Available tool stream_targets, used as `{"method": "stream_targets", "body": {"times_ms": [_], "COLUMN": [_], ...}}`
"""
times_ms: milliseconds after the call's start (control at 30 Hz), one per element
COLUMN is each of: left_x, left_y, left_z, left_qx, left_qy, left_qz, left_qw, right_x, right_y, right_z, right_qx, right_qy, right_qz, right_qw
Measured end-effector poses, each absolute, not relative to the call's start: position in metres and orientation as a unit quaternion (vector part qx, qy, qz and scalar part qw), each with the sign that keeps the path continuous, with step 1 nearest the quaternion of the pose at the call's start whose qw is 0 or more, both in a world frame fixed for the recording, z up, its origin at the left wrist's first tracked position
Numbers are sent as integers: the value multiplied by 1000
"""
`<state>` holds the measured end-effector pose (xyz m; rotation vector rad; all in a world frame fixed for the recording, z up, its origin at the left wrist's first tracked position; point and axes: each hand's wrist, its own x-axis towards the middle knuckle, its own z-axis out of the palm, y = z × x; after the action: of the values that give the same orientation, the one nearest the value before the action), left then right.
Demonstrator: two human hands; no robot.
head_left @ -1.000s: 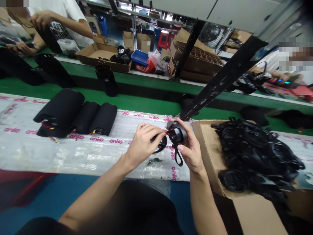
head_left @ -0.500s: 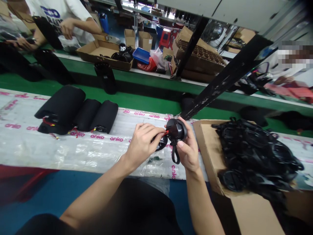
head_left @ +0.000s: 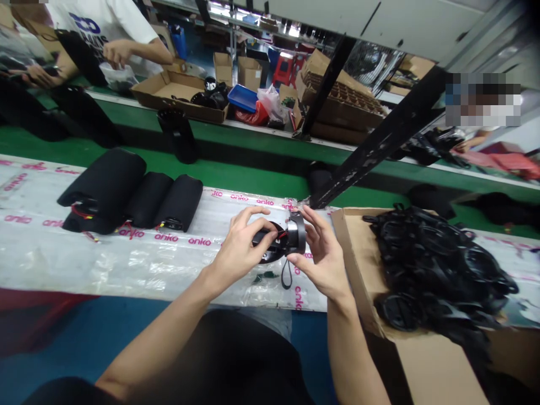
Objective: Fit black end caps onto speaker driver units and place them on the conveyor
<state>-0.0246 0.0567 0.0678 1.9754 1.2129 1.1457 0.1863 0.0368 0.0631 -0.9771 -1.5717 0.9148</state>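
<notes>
In my right hand [head_left: 323, 259] is a round black end cap [head_left: 298, 233], gripped by its rim between thumb and fingers and turned on edge. A thin black strap loop [head_left: 287, 275] hangs below it. Red and black wires [head_left: 282, 235] run from the inner side of the cap to the fingertips of my left hand [head_left: 247, 242], which is closed in a pinch on them. Under those fingers is the round end of a black part [head_left: 272, 256], mostly hidden by my hand. Wire ends inside the pinch cannot be made out.
Black fabric-covered cylinders [head_left: 181, 202] with wires at their ends lie left on the plastic-covered bench [head_left: 189, 270]. A cardboard box [head_left: 354, 264] piled with black ring-shaped parts [head_left: 439, 264] stands right. A black post [head_left: 371, 146] slants behind my hands. Across the green belt [head_left: 236, 174], a co-worker's hand [head_left: 118, 53] is busy.
My right hand has turned the end cap from facing me to edge-on and lowered it slightly. My left fingers have shifted a little left, and more of the wires shows.
</notes>
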Motion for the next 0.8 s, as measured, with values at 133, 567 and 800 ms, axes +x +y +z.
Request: {"method": "stream_targets", "body": {"times_ms": [133,567,800], "left_x": [-22,-26,-24], "left_y": [54,51,55], "left_z": [56,35,33], "left_qx": [694,521,568], "left_qy": [445,320,365], "left_qz": [466,554,504], "left_qw": [321,565,538], "right_x": [182,163,162], "right_y": [36,23,23], "right_z": [66,73,51], "right_qx": [-439,-488,-477], "right_qy": [-691,-772,-676], "right_qz": [322,179,347], "right_qw": [475,366,440]}}
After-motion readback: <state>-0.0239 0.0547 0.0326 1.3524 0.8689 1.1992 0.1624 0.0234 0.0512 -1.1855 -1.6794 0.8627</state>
